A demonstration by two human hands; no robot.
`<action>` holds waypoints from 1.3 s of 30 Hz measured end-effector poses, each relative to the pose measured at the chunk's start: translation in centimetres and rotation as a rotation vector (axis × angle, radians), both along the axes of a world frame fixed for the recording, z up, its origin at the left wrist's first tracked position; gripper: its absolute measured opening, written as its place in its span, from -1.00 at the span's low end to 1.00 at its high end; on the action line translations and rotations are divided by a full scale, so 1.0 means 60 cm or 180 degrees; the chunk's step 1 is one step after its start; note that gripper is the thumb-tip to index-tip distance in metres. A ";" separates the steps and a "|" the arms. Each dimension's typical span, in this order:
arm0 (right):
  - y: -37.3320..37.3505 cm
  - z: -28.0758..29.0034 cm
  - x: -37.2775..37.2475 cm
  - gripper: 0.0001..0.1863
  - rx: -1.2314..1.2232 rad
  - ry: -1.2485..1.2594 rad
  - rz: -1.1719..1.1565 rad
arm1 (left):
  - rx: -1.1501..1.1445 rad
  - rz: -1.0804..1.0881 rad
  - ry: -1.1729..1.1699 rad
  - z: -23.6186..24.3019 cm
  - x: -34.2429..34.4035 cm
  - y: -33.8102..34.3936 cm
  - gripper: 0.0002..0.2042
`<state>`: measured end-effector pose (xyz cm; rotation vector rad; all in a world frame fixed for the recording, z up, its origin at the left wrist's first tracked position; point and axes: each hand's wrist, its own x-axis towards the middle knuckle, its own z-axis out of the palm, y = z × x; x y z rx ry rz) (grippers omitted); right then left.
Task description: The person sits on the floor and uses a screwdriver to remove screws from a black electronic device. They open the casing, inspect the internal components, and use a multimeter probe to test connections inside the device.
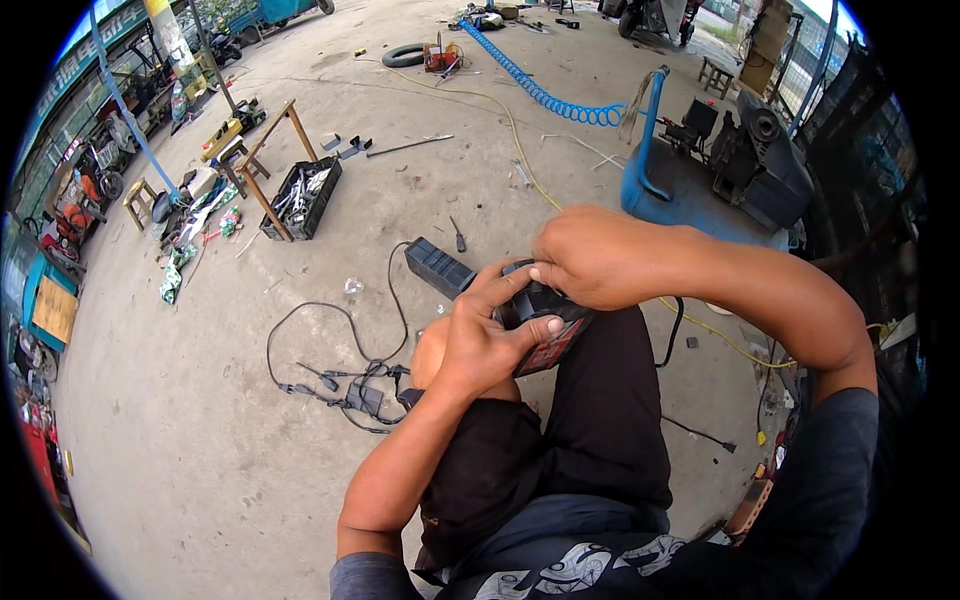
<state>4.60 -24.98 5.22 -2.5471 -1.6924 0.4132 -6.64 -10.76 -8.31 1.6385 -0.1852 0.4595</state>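
Note:
Above my lap I have a black box-shaped device with a red label (548,352). My left hand (485,330) is wrapped around its near left side, thumb pressed along the edge. My right hand (580,255) is closed at its top end, fingers curled and pinched together. What those fingertips grip is hidden behind the hand. Just beyond my left hand, a black ribbed box (438,266) lies on the concrete. A black cable (345,310) loops from it to a tangle of cords. A small screwdriver (459,236) rests past the box.
A black crate of metal tools (300,200) stands at the far left beside a wooden frame (262,150). At the right is a blue tank-like machine (690,195) with a dark motor (760,165). A coiled blue hose (545,95) and a yellow hose (500,105) cross the floor.

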 end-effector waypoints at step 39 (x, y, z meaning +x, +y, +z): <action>0.016 -0.008 -0.013 -0.66 -0.0064 0.0153 -0.0572 | 0.0173 0.0174 -0.0112 -0.002 0.000 -0.008 -0.42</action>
